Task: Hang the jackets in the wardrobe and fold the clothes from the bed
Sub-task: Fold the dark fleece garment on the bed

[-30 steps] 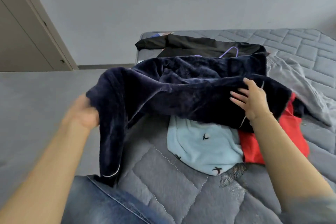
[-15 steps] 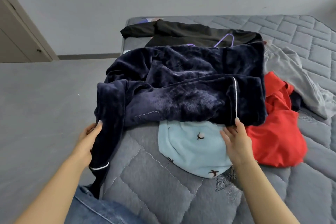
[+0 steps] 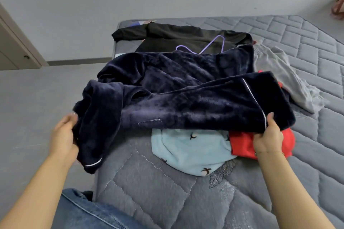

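Both my hands are on the navy fleece robe (image 3: pixel 186 102), which lies spread across the near end of the bed (image 3: pixel 149 188). My left hand (image 3: pixel 64 135) at 8 o'clock has its fingers curled round the bunched sleeve end that hangs off the bed edge; the white-piped cuff dangles just below it. My right hand (image 3: pixel 268 135) at 4 o'clock pinches the robe's near-right corner, thumb on top beside the white piping, fingers underneath. The hands are well apart and the robe sags between them. Under the robe's near edge sits a light blue garment (image 3: pixel 189 152) with small dark bird prints, flat on the quilt at 6 o'clock. A red garment (image 3: pixel 242 145) is just beside it on the right, touching it, partly under the robe and behind my right hand. A grey garment (image 3: pixel 286 80) is crumpled at 2 o'clock, running out from under the robe's far-right side. A black jacket (image 3: pixel 176 33) lies at 12 o'clock at the far end of the bed, with a purple hanger (image 3: pixel 210 46) on it, its lower part hidden by the robe. My denim-covered leg (image 3: pixel 89 212) is at 7 o'clock against the bed. A door (image 3: pixel 11 50) is at 10 o'clock. Grey floor (image 3: pixel 37 89) is to the left of the bed.
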### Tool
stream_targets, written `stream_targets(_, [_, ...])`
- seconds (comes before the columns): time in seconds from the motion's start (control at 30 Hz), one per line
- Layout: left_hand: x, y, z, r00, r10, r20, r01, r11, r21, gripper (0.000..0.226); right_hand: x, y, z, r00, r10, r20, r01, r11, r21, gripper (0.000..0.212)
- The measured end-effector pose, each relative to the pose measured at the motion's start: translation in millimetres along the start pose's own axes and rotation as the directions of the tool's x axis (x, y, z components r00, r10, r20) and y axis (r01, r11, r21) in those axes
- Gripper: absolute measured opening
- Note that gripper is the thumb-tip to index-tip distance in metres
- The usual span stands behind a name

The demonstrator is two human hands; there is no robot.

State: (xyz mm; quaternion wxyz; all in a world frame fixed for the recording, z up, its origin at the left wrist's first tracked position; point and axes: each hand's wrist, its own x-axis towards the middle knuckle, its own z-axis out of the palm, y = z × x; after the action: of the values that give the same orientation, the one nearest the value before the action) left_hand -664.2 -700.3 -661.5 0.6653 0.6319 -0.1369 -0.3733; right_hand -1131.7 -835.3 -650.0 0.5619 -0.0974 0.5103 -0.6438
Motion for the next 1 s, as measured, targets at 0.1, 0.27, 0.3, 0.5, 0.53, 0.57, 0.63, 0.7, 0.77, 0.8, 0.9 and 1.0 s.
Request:
stream_targets(0.1, [-6.1, 11.8, -6.3, 0.979, 0.195, 0.062, -0.204, 0.943, 0.263, 0.037, 9.5, -17.8, -46.0, 0.953, -0.125, -0.275, 0.130, 0.991, 0.001, 0.034])
stream_targets(0.27, [-9.7, -27.7, -11.2, 0.972, 0.109, 0.207, -0.227, 0.656, 0.720, 0.012, -14.9, 2.2, -75.8, 0.982, 0.100, -0.160, -0.095, 0.995, 0.041, 0.050])
stream_targets(0.3, [-11.8, -36.9, -11.9, 0.982, 0.050, 0.182, -0.171, 0.641, 0.749, 0.018, -22.3, 10.5, -77.0, 0.983, 0.112, -0.144, -0.104, 0.993, 0.062, 0.050])
stream_targets(0.5, [-31.0, -47.3, -20.8, 0.982, -0.130, 0.139, -0.043, 0.560, 0.827, 0.042, -74.5, 74.1, -68.9, 0.967, 0.248, 0.052, -0.239, 0.962, -0.133, 0.043])
stream_targets(0.53, [-32.8, -45.3, -23.3, 0.983, -0.102, 0.150, -0.073, 0.533, 0.843, 0.041, -78.1, 78.3, -64.9, 0.964, 0.260, 0.050, -0.248, 0.954, -0.167, 0.042])
stream_targets(0.57, [-33.4, -42.7, -25.8, 0.988, -0.051, 0.149, -0.103, 0.508, 0.855, 0.040, -78.8, 78.6, -60.8, 0.970, 0.242, 0.025, -0.233, 0.954, -0.191, 0.040])
stream_targets(0.63, [-31.6, -37.3, -33.9, 0.991, 0.086, 0.100, -0.130, 0.501, 0.856, 0.035, -75.2, 74.4, -55.2, 0.988, 0.143, -0.058, -0.153, 0.960, -0.234, 0.031])
stream_targets(0.7, [-32.1, -34.5, -41.8, 0.982, 0.184, 0.044, -0.141, 0.556, 0.819, 0.032, -74.4, 71.7, -52.3, 0.991, 0.067, -0.118, -0.095, 0.964, -0.248, 0.030])
stream_targets(0.77, [-36.1, -38.0, -44.7, 0.982, 0.186, 0.030, -0.134, 0.578, 0.805, 0.027, -78.6, 76.5, -51.4, 0.990, 0.080, -0.117, -0.106, 0.967, -0.234, 0.026])
stream_targets(0.8, [-38.2, -41.6, -45.0, 0.987, 0.159, 0.026, -0.115, 0.582, 0.805, 0.024, -82.7, 80.2, -50.9, 0.987, 0.116, -0.110, -0.137, 0.967, -0.214, 0.025])
stream_targets(0.9, [-48.3, -41.9, -51.9, 0.997, 0.071, -0.020, -0.032, 0.664, 0.747, 0.029, -102.4, 92.7, -50.7, 0.978, 0.202, -0.057, -0.210, 0.948, -0.240, 0.039])
stream_targets(1.0, [-72.1, -32.0, -71.7, 0.995, 0.086, 0.052, -0.097, 0.675, 0.731, 0.042, -134.7, 116.4, -52.2, 0.970, 0.239, 0.044, -0.205, 0.904, -0.376, 0.028])
